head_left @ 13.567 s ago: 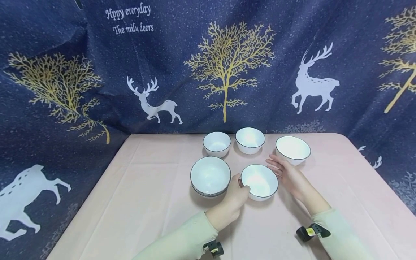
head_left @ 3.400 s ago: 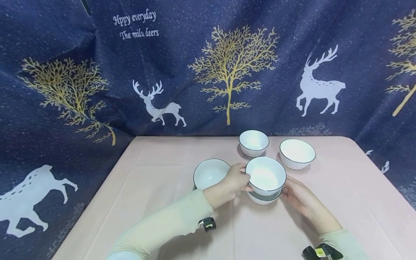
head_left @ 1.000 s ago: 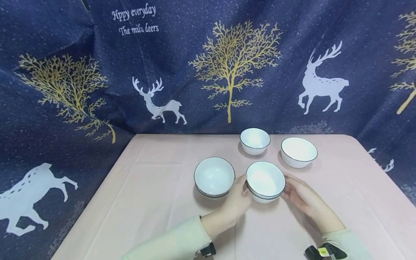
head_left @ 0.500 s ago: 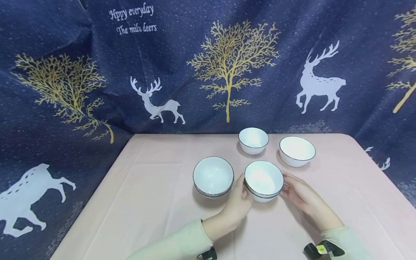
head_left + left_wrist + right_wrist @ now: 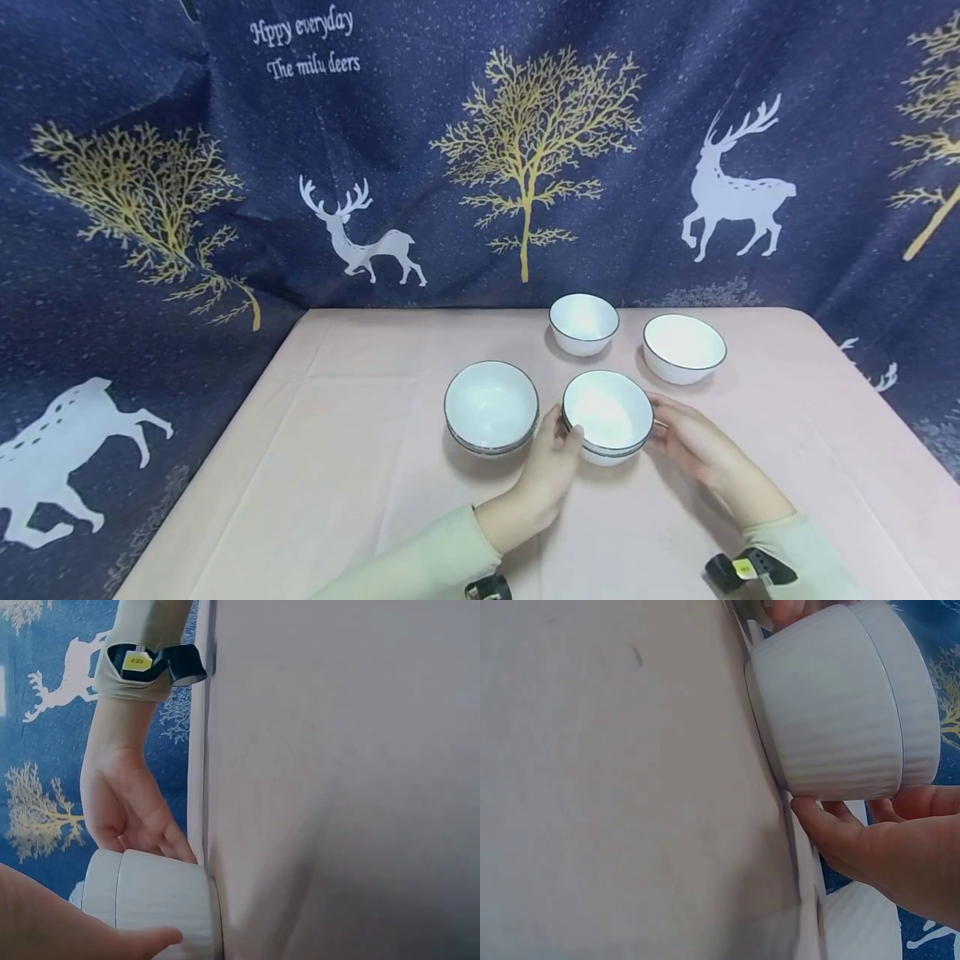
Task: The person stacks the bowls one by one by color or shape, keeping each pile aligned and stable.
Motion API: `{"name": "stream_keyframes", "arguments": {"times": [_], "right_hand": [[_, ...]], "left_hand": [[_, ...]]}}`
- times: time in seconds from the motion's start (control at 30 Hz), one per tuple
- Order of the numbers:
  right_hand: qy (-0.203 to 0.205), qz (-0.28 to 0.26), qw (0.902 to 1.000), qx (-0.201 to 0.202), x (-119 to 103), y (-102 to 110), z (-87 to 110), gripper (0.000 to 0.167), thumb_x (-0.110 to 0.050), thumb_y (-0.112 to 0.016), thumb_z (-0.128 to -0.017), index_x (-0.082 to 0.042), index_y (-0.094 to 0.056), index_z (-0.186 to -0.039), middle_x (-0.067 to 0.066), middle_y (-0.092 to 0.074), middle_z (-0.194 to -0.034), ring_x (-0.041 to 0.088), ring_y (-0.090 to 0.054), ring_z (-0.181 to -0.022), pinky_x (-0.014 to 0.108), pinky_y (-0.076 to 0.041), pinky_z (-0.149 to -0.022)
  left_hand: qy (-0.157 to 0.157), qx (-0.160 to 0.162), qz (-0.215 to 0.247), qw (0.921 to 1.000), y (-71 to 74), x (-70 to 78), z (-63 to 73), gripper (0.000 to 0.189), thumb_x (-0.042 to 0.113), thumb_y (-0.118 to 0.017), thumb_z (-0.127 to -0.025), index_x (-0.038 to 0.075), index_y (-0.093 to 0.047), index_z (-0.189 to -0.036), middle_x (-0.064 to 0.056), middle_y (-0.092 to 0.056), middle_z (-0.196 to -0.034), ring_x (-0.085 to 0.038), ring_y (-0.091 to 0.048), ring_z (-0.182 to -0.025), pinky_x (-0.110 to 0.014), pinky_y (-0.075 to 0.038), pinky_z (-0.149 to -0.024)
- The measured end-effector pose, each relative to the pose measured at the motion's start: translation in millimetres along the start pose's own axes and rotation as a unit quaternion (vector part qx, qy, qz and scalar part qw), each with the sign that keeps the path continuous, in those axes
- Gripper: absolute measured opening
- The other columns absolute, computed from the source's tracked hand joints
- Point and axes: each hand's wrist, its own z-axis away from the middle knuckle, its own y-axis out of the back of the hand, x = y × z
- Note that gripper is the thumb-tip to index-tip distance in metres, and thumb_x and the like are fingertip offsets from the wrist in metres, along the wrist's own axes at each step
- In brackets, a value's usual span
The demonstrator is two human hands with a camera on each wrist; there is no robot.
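Two white bowls with dark rims, nested as a stack (image 5: 607,410), stand upright on the table's near middle. My left hand (image 5: 546,467) holds the stack's left side, its thumb at the top rim. On the opposite side my right hand (image 5: 693,442) cups the wall with curved fingers. The right wrist view shows ribbed outer walls on the nested bowls (image 5: 832,712), with the right thumb (image 5: 832,832) against the lower one. In the left wrist view the left thumb (image 5: 154,941) lies along the wall. Just left of the left hand is another bowl stack (image 5: 491,408).
Behind the held stack stand two single white bowls, one at the back middle (image 5: 584,325) and one at the back right (image 5: 684,348). A pink cloth covers the table (image 5: 337,467). A dark blue curtain (image 5: 450,150) with deer and trees hangs beyond its far edge.
A bowl from the back left was lifted over the near right bowl and now sits nested in it. Over the last second my left thumb has come up to the rim.
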Motion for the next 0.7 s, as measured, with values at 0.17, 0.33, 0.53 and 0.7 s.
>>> {"name": "stream_keyframes", "arguments": {"times": [0.17,0.33,0.53,0.7], "right_hand": [[0.001,0.007,1.0,0.0,-2.8,1.2,1.5,0.059,-0.016,-0.032,-0.104,0.009,-0.004,-0.149,0.03,-0.012,-0.154,0.02,-0.048,-0.126,0.032,-0.043,-0.107],[0.012,0.014,0.9998,-0.001,-4.6,6.8,0.6,0.059,-0.015,-0.037,-0.103,0.012,-0.01,-0.148,0.027,-0.032,-0.146,0.0,-0.057,-0.102,0.026,-0.051,-0.097],[0.029,0.026,0.9991,-0.017,-7.5,13.8,-1.3,0.058,-0.011,-0.038,-0.102,0.018,-0.012,-0.145,-0.005,-0.056,-0.118,0.003,-0.061,-0.098,0.024,-0.053,-0.092],[0.06,0.05,0.9963,-0.036,-14.0,19.8,-1.8,0.056,-0.013,-0.041,-0.102,0.017,-0.019,-0.144,-0.015,-0.058,-0.115,0.001,-0.061,-0.1,0.019,-0.052,-0.091]], "left_hand": [[0.024,0.01,0.073,0.997,0.5,-1.2,-4.7,0.062,0.02,-0.043,-0.102,-0.004,-0.012,-0.15,-0.028,-0.013,-0.154,-0.04,-0.023,-0.141,-0.047,-0.036,-0.111],[0.033,0.01,0.122,0.9919,1.4,-1.4,-7.0,0.062,0.016,-0.046,-0.101,-0.005,-0.015,-0.149,-0.029,-0.016,-0.153,-0.043,-0.028,-0.138,-0.05,-0.038,-0.109],[0.04,0.009,0.177,0.9834,3.1,-4.8,-6.7,0.064,0.014,-0.051,-0.099,-0.003,-0.015,-0.15,-0.028,-0.015,-0.154,-0.041,-0.031,-0.137,-0.047,-0.041,-0.108],[0.048,0.017,0.201,0.9782,4.7,-8.7,-4.6,0.066,0.016,-0.053,-0.098,0.001,-0.017,-0.151,-0.025,-0.016,-0.155,-0.038,-0.032,-0.137,-0.044,-0.043,-0.107]]}}
